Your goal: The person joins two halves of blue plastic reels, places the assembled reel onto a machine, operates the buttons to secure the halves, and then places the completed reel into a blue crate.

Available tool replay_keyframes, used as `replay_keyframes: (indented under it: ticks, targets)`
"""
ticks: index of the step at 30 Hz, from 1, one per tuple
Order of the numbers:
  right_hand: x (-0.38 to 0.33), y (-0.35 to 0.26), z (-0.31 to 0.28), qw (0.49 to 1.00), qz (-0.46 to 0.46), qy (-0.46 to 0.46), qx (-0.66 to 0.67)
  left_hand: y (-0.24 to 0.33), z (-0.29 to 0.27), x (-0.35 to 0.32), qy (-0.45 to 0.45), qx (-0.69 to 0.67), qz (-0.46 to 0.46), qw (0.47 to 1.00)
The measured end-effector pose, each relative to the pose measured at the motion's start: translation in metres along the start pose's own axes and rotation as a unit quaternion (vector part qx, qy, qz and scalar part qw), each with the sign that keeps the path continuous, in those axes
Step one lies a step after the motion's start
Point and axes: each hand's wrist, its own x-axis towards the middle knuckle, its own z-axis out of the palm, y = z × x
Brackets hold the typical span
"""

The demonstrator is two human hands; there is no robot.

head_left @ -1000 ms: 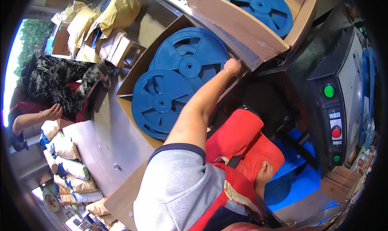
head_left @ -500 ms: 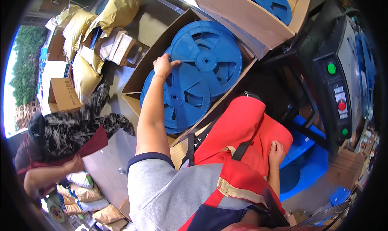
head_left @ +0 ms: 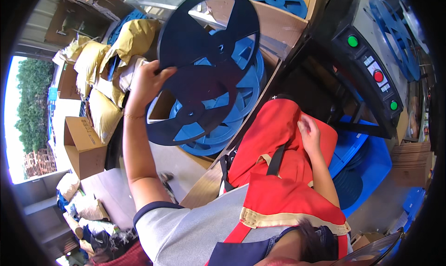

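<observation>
Here the left hand (head_left: 147,82) grips a blue reel (head_left: 204,66) above yellow sacks (head_left: 104,75); right hand (head_left: 310,135) rests open.

Yellow sacks (head_left: 100,61), cardboard box (head_left: 83,142), control panel (head_left: 371,73).

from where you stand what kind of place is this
Probably a small factory or packing workshop. Cardboard boxes hold stacked blue plastic reels, a machine with green and red push buttons stands alongside, and filled yellow sacks are piled nearby. The left hand lifts a dark reel.
</observation>
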Motion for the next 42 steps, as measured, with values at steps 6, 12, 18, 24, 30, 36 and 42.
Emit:
replay_keyframes:
  ticks: [6, 12, 18, 24, 30, 36, 42]
  targets:
    - [0.058, -0.101, -0.038, 0.953, -0.095, 0.130, 0.257, 0.045, -0.013, 0.015, -0.075, -0.187, 0.058, 0.978]
    - [0.000, -0.138, -0.132, 0.893, -0.025, 0.157, 0.420, 0.104, 0.125, 0.059, -0.224, -0.153, 0.117, 0.955]
    - [-0.138, -0.091, -0.256, 0.919, 0.095, 0.359, 0.134, 0.101, 0.248, 0.060, -0.139, 0.080, 0.161, 0.974]
    - [-0.160, 0.015, -0.343, 0.960, 0.224, 0.154, 0.068, 0.115, 0.339, 0.052, -0.102, 0.154, 0.343, 0.921]
    - [-0.100, 0.082, -0.170, 0.819, 0.282, 0.031, -0.498, 0.084, 0.359, -0.072, -0.247, 0.312, 0.236, 0.886]
    - [-0.097, 0.045, -0.153, 0.846, 0.351, -0.101, -0.388, 0.091, 0.312, -0.073, -0.345, 0.402, 0.106, 0.842]
    - [-0.081, 0.041, -0.152, 0.760, 0.371, -0.164, -0.508, 0.056, 0.303, -0.060, -0.385, 0.378, 0.146, 0.829]
